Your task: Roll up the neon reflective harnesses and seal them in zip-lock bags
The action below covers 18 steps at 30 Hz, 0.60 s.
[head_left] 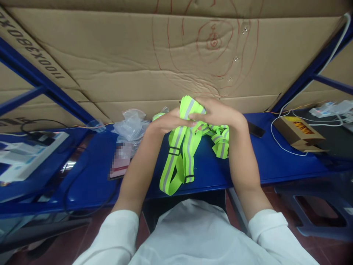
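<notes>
Both hands meet over the blue table around a bright yellow-green reflective strap (175, 158) with a grey stripe. My left hand (172, 119) is closed on its gathered folds from the left. From the right, my right hand (211, 112) grips the same bundle, thumb across the front. The folded top sticks up above the fingers. Two lengths with black slide buckles hang below in a loop toward the table's front edge. More green webbing (221, 143) lies in a tangled heap beside my right forearm, partly hidden by it.
Clear plastic bags (129, 127) lie left of my hands, near a pink-and-white card (120, 163). To the right are a dark phone (256, 129), a white cable and an open cardboard box (299, 133). A cardboard panel (118, 51) stands behind the blue table (209, 175).
</notes>
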Motion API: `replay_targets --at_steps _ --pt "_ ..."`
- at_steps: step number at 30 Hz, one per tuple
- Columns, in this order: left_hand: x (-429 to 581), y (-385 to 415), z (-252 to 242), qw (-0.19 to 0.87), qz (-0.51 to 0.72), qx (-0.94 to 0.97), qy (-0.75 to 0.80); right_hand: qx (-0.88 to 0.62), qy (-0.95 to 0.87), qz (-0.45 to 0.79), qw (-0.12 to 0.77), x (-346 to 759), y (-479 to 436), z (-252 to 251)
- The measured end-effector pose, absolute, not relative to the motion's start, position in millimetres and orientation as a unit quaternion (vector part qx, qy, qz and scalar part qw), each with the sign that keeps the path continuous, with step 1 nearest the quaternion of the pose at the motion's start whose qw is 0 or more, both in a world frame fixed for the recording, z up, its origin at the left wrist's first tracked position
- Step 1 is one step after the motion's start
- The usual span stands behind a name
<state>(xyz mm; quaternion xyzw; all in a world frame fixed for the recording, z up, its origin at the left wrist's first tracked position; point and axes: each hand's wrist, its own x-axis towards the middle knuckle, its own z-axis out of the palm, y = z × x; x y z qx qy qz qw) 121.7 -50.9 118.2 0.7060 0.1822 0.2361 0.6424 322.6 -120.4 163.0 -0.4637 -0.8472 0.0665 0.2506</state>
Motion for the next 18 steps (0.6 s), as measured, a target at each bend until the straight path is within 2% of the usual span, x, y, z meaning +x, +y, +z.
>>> replay_targets --at_steps 4,7,10,12,15,18 --pt "126 -56 123 0.693 0.264 0.643 0.192 -0.495 -0.796 0.070 0.342 321 -120 169" --pt "131 -61 124 0.710 0.250 0.633 0.182 -0.499 -0.720 0.173 0.450 321 -124 174" --pt "136 -66 121 0.707 0.218 0.655 0.151 -0.479 -0.645 0.304 0.511 324 -125 176" --pt "137 -70 119 0.698 0.206 0.672 0.135 -0.455 -0.625 0.342 0.534 328 -124 176" --pt "134 -74 121 0.679 0.196 0.697 0.126 -0.460 -0.637 0.284 0.550 333 -119 170" --pt "126 -77 128 0.649 0.194 0.724 0.131 -0.492 -0.686 0.235 0.481 334 -117 165"
